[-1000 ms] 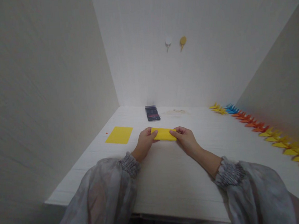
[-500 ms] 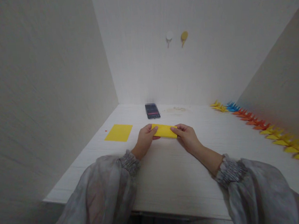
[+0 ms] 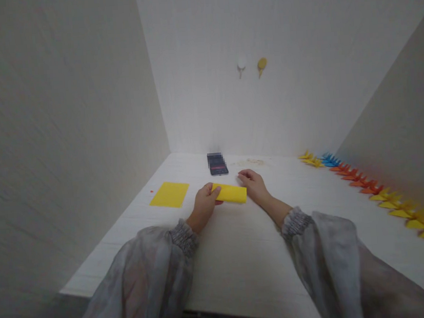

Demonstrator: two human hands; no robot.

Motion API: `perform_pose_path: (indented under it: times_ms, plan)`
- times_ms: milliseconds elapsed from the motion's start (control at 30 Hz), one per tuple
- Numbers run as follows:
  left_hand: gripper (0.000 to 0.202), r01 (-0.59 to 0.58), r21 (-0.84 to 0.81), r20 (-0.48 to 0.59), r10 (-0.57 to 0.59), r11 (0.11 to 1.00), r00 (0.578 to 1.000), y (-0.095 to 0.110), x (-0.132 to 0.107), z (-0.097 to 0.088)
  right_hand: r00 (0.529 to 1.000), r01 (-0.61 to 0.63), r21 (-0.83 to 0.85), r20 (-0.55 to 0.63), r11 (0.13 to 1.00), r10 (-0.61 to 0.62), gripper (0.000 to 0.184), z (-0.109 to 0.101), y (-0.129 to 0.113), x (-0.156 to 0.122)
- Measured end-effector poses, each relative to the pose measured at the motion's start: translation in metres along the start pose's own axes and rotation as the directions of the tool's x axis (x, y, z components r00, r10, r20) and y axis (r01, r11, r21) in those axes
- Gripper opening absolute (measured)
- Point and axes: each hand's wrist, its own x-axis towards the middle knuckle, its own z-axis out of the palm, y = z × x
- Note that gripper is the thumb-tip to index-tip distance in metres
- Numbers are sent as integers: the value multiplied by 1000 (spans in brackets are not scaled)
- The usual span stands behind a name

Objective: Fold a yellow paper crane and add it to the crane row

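Observation:
A folded yellow paper strip [image 3: 231, 193] lies on the white table [image 3: 241, 254] in front of me. My left hand [image 3: 205, 204] pinches its left end, thumb on top. My right hand [image 3: 252, 184] sits just beyond the strip's right end, off the paper, fingers loosely curled with nothing seen in them. Both arms wear loose grey sleeves.
A flat yellow paper sheet [image 3: 170, 194] lies to the left. A dark phone [image 3: 218, 164] rests near the back wall. Several folded paper shapes in yellow [image 3: 403, 207], orange [image 3: 356, 182] and blue [image 3: 329, 160] line the right edge. Two hooks [image 3: 251, 66] hang on the back wall.
My right hand has let go of the strip's right end and moved away toward the back. My left hand keeps its hold on the left end.

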Motion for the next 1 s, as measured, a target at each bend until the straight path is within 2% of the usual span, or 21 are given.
perform_pose_path:
  times_ms: [133,267,367,600,1000]
  plan:
    - [13,-4,18,-21,4,1000,1000,-6,8,-7,996,87,-154,30,984,-84,19,16,12,40]
    - [17,-12,33,-28,13,999,1000,-11,15,-9,987,153,-225,88,962,-136,44,29,23,69]
    - [17,-11,69,-34,13,998,999,-13,17,-7,977,190,-244,138,951,-160,52,34,30,81]
    - [16,-31,116,-50,37,993,998,-13,20,-6,964,220,-297,210,929,-162,47,37,37,85]
    - [19,-52,99,-19,54,994,998,-15,20,-5,970,171,-411,230,895,-80,37,38,30,84]
